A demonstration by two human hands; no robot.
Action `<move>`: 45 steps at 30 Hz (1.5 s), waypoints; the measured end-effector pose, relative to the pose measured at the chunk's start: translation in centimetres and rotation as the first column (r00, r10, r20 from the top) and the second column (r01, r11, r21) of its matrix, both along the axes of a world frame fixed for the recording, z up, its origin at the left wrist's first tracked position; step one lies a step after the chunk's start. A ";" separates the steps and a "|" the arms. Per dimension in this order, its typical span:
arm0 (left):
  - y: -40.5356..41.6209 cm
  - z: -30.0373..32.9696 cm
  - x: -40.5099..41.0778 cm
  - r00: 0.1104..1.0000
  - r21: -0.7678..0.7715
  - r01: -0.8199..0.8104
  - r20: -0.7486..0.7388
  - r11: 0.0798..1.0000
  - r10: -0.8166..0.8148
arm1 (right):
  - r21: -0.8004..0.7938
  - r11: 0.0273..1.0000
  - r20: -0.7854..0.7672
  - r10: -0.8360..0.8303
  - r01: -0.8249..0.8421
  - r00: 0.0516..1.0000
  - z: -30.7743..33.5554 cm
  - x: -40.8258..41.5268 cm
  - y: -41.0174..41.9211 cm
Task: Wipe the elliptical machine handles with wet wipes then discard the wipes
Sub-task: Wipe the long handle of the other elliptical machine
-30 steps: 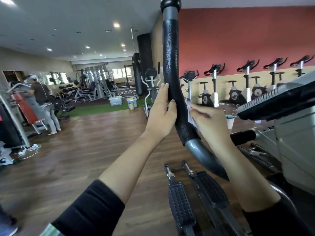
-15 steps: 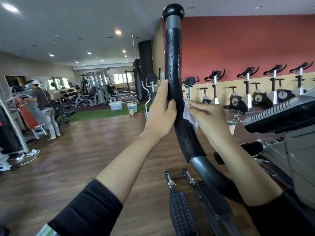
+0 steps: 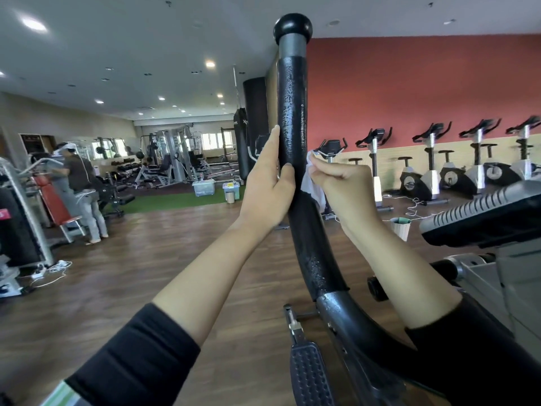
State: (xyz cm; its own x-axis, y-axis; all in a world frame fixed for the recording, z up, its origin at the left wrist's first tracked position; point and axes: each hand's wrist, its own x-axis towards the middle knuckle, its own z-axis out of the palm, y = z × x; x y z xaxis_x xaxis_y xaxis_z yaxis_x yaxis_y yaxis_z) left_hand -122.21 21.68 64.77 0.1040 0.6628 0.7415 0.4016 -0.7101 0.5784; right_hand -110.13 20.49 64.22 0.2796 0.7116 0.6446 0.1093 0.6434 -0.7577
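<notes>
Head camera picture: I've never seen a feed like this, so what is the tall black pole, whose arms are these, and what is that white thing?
There is one view only, taken by a wide-angle camera worn on a person's head and looking forward and down, so the two bare forearms in black sleeves are that person's own. The tall black pole is the elliptical handle, padded in black with a round knob on top; its pedals show below. The left hand steadies the handle, fingers straight along it and thumb across the front. The right hand pinches a white wet wipe against the handle's right side. Behind, on the wooden floor, stand exercise bikes along a red wall and a small pale bin.
</notes>
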 end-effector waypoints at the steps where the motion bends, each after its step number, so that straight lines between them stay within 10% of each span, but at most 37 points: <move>1: 0.1 0.2 0.0 1.000 -0.007 -0.006 0.002 1.000 0.006 | 0.009 1.000 -0.009 0.000 0.000 1.000 0.4 -0.1 0.3; 45: 2.4 5.8 0.6 0.995 0.156 0.044 0.082 0.987 -0.058 | 0.393 0.917 0.046 -0.094 0.068 0.994 6.4 -0.7 4.6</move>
State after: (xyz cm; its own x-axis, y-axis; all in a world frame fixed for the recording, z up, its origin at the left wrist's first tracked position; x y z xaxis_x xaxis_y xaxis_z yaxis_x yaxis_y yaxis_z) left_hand -121.61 24.13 70.55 0.0665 0.5357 0.8418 0.3161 -0.8115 0.4914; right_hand -110.84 25.09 70.63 0.2757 0.3767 0.8844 0.2128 0.8733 -0.4383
